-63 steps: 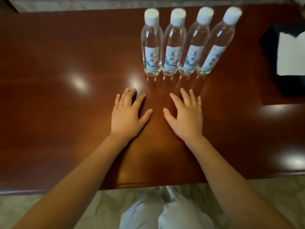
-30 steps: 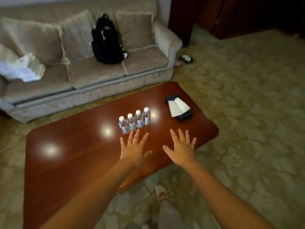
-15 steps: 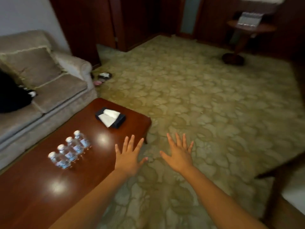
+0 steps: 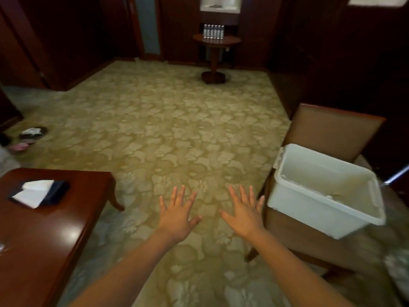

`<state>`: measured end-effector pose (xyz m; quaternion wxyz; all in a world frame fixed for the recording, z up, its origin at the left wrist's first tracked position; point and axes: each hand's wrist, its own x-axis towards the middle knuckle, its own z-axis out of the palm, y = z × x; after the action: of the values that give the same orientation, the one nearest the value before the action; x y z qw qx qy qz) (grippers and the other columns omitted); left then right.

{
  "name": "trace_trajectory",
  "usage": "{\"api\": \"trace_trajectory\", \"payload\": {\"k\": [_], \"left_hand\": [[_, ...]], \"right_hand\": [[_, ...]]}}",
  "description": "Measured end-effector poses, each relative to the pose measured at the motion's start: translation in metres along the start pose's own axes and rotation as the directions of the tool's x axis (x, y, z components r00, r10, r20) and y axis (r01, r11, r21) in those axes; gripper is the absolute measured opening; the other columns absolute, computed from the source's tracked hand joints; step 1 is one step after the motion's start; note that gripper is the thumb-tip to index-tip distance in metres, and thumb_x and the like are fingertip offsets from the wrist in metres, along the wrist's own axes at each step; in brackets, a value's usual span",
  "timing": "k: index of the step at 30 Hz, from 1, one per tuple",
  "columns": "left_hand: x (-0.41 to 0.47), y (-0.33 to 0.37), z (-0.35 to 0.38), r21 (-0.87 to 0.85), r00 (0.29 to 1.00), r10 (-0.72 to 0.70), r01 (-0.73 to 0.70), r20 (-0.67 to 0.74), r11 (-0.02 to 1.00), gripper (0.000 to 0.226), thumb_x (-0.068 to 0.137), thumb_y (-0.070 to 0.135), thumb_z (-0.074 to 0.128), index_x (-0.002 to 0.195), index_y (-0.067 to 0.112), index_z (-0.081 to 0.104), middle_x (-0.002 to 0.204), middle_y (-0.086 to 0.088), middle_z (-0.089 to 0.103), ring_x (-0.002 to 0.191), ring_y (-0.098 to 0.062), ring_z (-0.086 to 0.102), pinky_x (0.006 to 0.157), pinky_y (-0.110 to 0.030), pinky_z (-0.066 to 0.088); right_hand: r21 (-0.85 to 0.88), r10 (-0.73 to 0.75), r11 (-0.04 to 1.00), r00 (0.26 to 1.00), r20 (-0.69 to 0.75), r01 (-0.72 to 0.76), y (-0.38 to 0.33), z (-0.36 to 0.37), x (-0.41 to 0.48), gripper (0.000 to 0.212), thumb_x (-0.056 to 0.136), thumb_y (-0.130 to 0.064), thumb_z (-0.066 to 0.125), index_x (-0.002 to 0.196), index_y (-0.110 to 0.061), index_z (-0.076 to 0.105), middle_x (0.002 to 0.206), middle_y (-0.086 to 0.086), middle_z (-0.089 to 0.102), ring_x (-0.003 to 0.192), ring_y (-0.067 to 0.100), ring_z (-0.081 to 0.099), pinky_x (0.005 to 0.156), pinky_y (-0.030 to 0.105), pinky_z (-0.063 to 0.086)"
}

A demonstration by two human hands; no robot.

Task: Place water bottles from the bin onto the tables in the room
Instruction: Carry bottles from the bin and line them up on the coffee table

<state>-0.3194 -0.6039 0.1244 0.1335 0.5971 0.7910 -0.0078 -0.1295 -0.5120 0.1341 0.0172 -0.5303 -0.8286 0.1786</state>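
My left hand (image 4: 177,214) and my right hand (image 4: 244,212) are stretched out over the carpet, palms down, fingers spread, holding nothing. A white plastic bin (image 4: 309,202) stands on a brown chair (image 4: 332,129) just right of my right hand; no bottles show inside it. Far across the room a small round wooden table (image 4: 215,41) carries a row of several water bottles (image 4: 213,31). The dark red coffee table (image 4: 44,229) lies at the lower left.
A dark tissue box with white tissue (image 4: 37,192) sits on the coffee table. Slippers (image 4: 26,137) lie on the patterned carpet at the left. Dark wood panelling and doors line the far walls. Open carpet stretches between me and the round table.
The view has swung right, away from the sofa and the four bottles on the coffee table. The bin on the chair has come into sight. Both hands stay spread and hold nothing.
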Motion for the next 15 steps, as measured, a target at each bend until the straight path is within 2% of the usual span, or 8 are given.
{"api": "trace_trajectory", "payload": {"k": [8,15], "left_hand": [[0.034,0.163,0.008,0.066,0.977,0.213,-0.215,0.028,0.974,0.075,0.096,0.065,0.031,0.156,0.037,-0.005,0.164,-0.004,-0.017,0.150,-0.027,-0.019,0.118,-0.061,-0.006],[0.076,0.259,0.010,0.101,0.929,0.365,-0.369,0.051,0.924,0.075,0.097,0.063,0.033,0.156,0.037,-0.005,0.164,-0.004,-0.017,0.150,-0.026,-0.022,0.118,-0.059,-0.011]], "right_hand": [[0.034,0.178,0.984,0.982,-0.059,-0.176,0.157,-0.057,-0.042,0.080,0.096,-0.059,0.044,0.159,-0.034,0.001,0.168,0.002,-0.010,0.151,0.028,-0.024,0.118,0.059,-0.015],[0.090,0.332,0.942,0.938,-0.103,-0.324,0.247,-0.078,-0.054,0.078,0.097,-0.061,0.040,0.159,-0.035,0.001,0.168,-0.001,-0.009,0.151,0.027,-0.023,0.118,0.059,-0.017]]}}
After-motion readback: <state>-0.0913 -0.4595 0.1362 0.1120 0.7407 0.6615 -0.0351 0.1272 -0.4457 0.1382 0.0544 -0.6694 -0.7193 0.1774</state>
